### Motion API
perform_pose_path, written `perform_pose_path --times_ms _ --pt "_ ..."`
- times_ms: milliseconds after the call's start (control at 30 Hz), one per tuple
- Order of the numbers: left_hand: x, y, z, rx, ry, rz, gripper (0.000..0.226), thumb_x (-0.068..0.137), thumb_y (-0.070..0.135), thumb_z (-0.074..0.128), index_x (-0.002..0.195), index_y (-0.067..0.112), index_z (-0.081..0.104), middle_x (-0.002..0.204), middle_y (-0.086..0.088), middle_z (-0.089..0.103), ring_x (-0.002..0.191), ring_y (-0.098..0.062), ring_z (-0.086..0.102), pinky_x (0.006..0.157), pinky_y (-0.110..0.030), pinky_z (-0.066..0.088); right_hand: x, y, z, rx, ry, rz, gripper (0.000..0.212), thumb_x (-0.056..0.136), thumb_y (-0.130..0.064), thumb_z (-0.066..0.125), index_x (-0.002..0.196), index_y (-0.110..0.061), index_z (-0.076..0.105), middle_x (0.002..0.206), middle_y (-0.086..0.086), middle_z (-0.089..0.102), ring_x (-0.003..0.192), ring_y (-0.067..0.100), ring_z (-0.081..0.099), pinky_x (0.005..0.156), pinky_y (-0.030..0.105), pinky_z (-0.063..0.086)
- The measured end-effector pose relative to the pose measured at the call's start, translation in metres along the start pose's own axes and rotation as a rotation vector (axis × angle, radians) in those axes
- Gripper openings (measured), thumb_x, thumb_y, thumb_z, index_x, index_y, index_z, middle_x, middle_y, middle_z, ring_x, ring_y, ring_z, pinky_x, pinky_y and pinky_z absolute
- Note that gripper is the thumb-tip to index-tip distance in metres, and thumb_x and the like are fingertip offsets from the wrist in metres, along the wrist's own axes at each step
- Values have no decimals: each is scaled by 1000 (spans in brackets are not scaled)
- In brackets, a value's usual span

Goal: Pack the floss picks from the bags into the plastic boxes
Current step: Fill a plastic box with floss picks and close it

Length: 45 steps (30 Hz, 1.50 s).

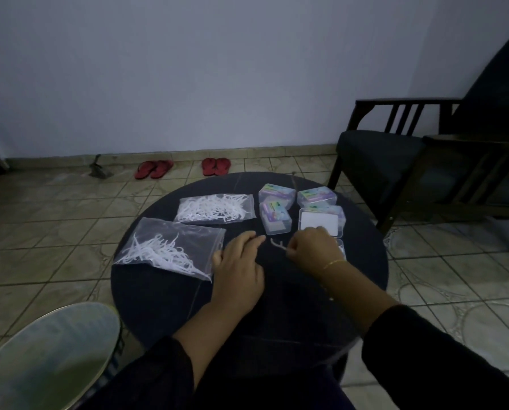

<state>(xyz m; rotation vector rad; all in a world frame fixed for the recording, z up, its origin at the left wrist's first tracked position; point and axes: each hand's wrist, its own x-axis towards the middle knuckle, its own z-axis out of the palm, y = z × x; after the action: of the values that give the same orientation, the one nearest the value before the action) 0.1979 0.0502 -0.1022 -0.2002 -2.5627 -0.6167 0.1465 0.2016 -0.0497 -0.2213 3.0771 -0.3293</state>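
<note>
Two clear bags of white floss picks lie on the dark round table point(164, 303): the near bag point(170, 250) at the left and the far bag point(214, 207) behind it. Several small plastic boxes with purple labels point(275, 193) point(316, 196) point(275, 217) stand at the back right, and an open box point(321, 221) shows a white inside. My right hand point(314, 251) pinches a single floss pick point(277, 245) just in front of the open box. My left hand point(238, 270) rests flat on the table beside the near bag, fingers straight.
A dark wooden armchair point(410, 161) stands to the right of the table. Two pairs of red slippers point(154, 169) point(216, 166) lie by the wall on the tiled floor. A pale rounded object point(46, 356) fills the lower left corner.
</note>
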Motion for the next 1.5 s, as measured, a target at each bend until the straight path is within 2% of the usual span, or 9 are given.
perform_pose_path --times_ms 300,500,633,733,833,933,1067,1267,1500 --pt "23 40 35 -26 -235 114 56 95 29 43 148 24 25 154 6 19 140 -12 18 108 -32 19 15 65 -18 -211 31 51 30 96 -32 46 119 -20 62 121 9 55 112 26 45 94 37 43" --pt "38 46 57 -89 -385 51 81 92 55 46 152 20 3 160 0 1 146 -16 5 116 -35 11 6 85 -1 632 205 310 38 95 -20 47 133 -16 48 125 8 58 107 21 52 92 33 43" --pt "38 52 64 -245 -341 -24 89 87 50 58 152 18 5 152 -3 31 137 -18 32 112 -38 28 -8 84 -3 1129 168 319 51 97 -11 47 145 -9 30 121 3 55 96 7 44 85 20 32" --pt "36 51 65 -291 -316 -72 94 85 48 62 152 21 2 147 2 41 132 -16 40 109 -39 33 -9 89 3 1206 188 284 40 96 -17 49 136 -22 45 120 -3 61 98 8 56 86 18 38" --pt "35 49 65 -350 -326 -124 101 82 50 65 152 25 -2 149 7 37 135 -16 36 111 -35 31 -10 91 8 1247 183 231 28 98 -32 46 120 -23 61 108 -1 68 93 9 65 81 24 50" --pt "34 49 63 -425 -311 -168 104 80 45 71 151 28 -3 147 9 40 133 -11 38 104 -21 29 -11 91 9 1295 217 261 35 96 -42 45 113 -15 61 102 2 67 89 11 63 71 24 47" --pt "33 48 63 -438 -289 -191 104 78 42 73 151 30 0 143 6 44 129 -10 42 101 -18 32 -16 90 13 1230 212 257 32 91 -41 56 101 -11 60 92 2 64 84 14 61 65 22 43" --pt "32 48 63 -326 -280 -104 74 85 42 66 147 28 29 152 0 33 134 -15 39 110 -32 32 -16 93 25 848 135 133 32 89 -32 61 120 -24 59 122 -5 52 108 10 51 88 24 44" --pt "36 48 68 -117 -308 -10 70 93 47 50 150 21 21 157 0 21 138 -13 30 113 -32 25 -14 89 28 744 145 131 35 94 -30 54 129 -24 56 147 -4 36 129 13 39 106 32 34"
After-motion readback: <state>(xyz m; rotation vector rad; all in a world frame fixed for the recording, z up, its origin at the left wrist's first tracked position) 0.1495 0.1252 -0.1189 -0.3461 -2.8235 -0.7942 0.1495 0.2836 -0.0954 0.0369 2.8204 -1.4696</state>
